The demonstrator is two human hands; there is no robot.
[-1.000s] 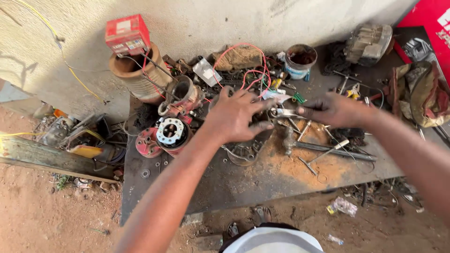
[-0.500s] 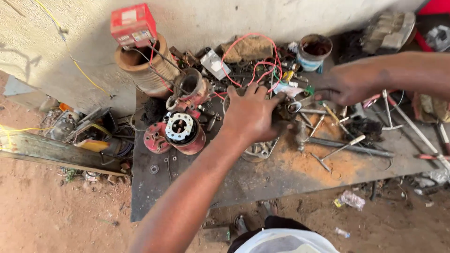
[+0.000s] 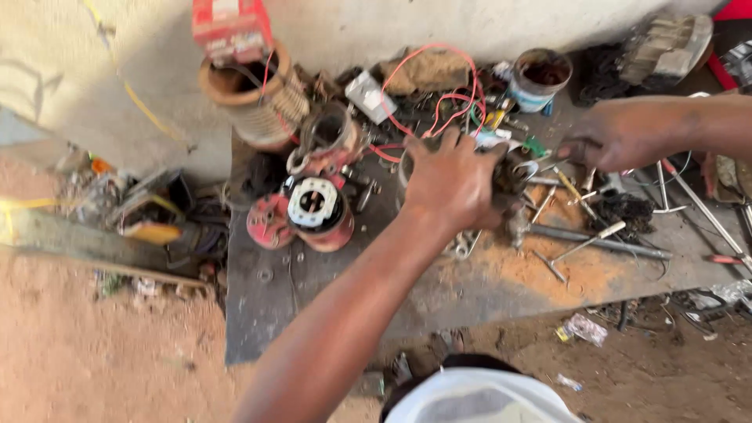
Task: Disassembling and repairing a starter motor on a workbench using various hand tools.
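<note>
Left hand: the left hand (image 3: 453,182) lies palm down on a dark metal part (image 3: 511,174) in the middle of the bench. The fingers are bent over it and hold it.
Metal part: it sits on the bench, mostly under the left hand. Only its right edge shows, so I cannot tell what kind of part it is.
Right hand: the right hand (image 3: 619,133) reaches in from the right side. Its fingers are curled down near some small tools. I cannot tell if it is holding anything.
Bench: the bench (image 3: 313,313) is a dark flat plate with orange dust on the right part.
Motor: a red and white round motor (image 3: 315,210) sits to the left of the left hand, close by but not touching it.
Wires: red wires (image 3: 439,102) loop on the bench behind the left hand.
Can: a small round can (image 3: 540,78) stands at the back, behind the right hand.
Coil: a big brown coil (image 3: 254,106) stands at the back left, with a red box (image 3: 231,27) on top.
Rod: a long grey rod (image 3: 603,243) lies on the orange dust, right of the left hand.
Ground: the ground (image 3: 102,352) is brown dirt, with junk by the wall on the left.
</note>
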